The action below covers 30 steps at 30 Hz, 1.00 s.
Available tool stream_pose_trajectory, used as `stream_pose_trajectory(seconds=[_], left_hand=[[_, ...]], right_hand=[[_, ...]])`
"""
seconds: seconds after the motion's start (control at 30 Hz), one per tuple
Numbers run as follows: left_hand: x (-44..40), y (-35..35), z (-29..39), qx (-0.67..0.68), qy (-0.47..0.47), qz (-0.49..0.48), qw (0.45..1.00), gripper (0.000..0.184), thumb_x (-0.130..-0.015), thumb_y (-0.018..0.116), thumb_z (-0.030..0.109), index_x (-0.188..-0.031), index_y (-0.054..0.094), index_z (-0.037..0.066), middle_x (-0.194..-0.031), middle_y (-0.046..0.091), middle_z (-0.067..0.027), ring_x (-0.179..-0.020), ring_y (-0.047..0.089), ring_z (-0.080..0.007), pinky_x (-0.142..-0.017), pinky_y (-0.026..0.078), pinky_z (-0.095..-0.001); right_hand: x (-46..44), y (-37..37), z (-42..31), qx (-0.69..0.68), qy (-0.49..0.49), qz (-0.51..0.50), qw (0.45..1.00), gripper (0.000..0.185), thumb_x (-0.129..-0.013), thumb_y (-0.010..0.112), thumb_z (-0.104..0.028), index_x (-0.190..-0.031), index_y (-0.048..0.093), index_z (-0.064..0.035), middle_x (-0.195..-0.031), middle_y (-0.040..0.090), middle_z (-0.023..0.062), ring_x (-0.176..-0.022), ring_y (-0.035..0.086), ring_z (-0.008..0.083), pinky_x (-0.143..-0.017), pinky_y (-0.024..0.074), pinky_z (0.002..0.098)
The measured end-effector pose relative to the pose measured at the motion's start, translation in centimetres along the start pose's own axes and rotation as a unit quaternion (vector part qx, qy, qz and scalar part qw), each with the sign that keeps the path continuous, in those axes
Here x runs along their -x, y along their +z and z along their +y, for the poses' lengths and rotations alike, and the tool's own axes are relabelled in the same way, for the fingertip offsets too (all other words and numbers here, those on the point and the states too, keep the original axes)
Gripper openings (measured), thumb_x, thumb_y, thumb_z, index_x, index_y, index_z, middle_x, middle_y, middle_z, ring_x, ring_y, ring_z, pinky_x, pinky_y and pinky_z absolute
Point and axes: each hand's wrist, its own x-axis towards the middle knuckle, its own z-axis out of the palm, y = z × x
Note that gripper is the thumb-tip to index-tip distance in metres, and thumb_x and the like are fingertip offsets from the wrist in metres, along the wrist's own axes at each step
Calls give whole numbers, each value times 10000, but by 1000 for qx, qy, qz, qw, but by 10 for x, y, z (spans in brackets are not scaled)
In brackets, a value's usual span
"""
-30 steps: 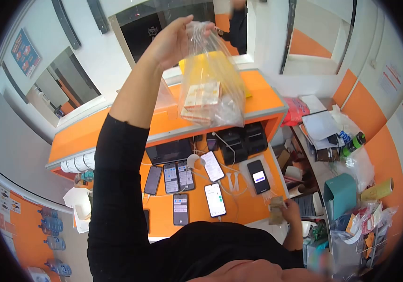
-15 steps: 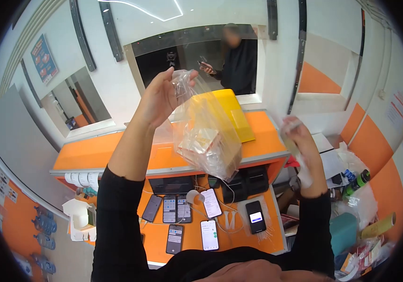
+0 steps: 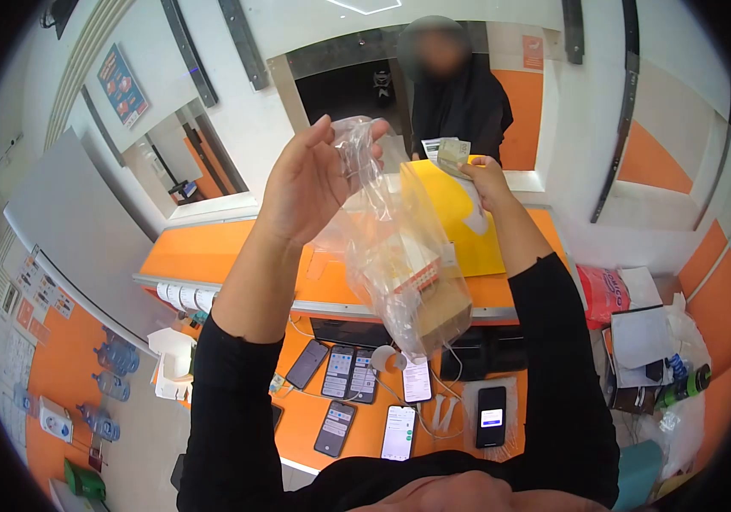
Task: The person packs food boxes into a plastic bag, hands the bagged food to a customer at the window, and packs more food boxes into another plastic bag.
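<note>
My left hand [image 3: 307, 192] is raised and closed on the gathered top of a clear plastic bag [image 3: 374, 243]. Inside the bag, a carton with red and white print [image 3: 412, 271] and a brown box [image 3: 442, 317] hang above the counter. My right hand [image 3: 492, 183] reaches to the service window and pinches a banknote [image 3: 453, 159]. A white paper strip [image 3: 475, 220] trails below that hand, in front of a yellow panel [image 3: 438, 200]. A white slip [image 3: 434, 149] shows beside the note; whether I hold it is unclear.
A person in dark clothing [image 3: 464, 102] stands beyond the window. Several phones [image 3: 400, 431] lie on the lower orange desk with cables and a paper roll [image 3: 385, 358]. An open white box [image 3: 171, 354] sits at left. Papers and a green bottle [image 3: 683, 388] are at right.
My right hand has moved from the right side up to the window, where the banknote now shows. The person beyond has turned toward the window. My left hand still holds the bag.
</note>
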Motion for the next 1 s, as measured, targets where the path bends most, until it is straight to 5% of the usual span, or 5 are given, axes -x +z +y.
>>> stream_pose_trajectory(seconds=[0.3,0.47,0.77,1.0], left_hand=[[0,-2,-7,8,20,-6,1000,551,-986,388,412,-1263,443,-61,-1186,559,-126,-1003,590,-173,-950,464,-344],[1,-9,-8,30,19,-23,999,572,-986,389,413,-1274,429,-80,-1189,541,-132,-1007,569,-186,-941,459,-357],[2,-9,-7,31,20,-27,999,581,-985,386,402,-1280,420,-98,-1215,532,-136,-1021,559,-194,-943,453,-364],[-1,-5,-7,12,16,-19,1000,590,-984,381,408,-1282,424,-99,-1209,545,-136,-1029,571,-192,-950,454,-363]], right_hand=[[-35,9,51,64,-54,37,996,129,-879,649,-55,-1001,609,-42,-1004,652,117,-849,646,184,-749,540,316],[-27,9,61,26,-67,-14,997,361,-903,619,-73,-1261,607,-29,-1173,639,148,-996,628,198,-861,491,288],[-7,17,53,166,-137,29,976,521,-862,684,-71,-1361,530,-70,-1256,585,166,-1026,627,206,-866,517,291],[-5,18,59,186,-104,0,977,615,-837,693,-53,-1409,471,-87,-1293,557,176,-1044,630,212,-833,531,285]])
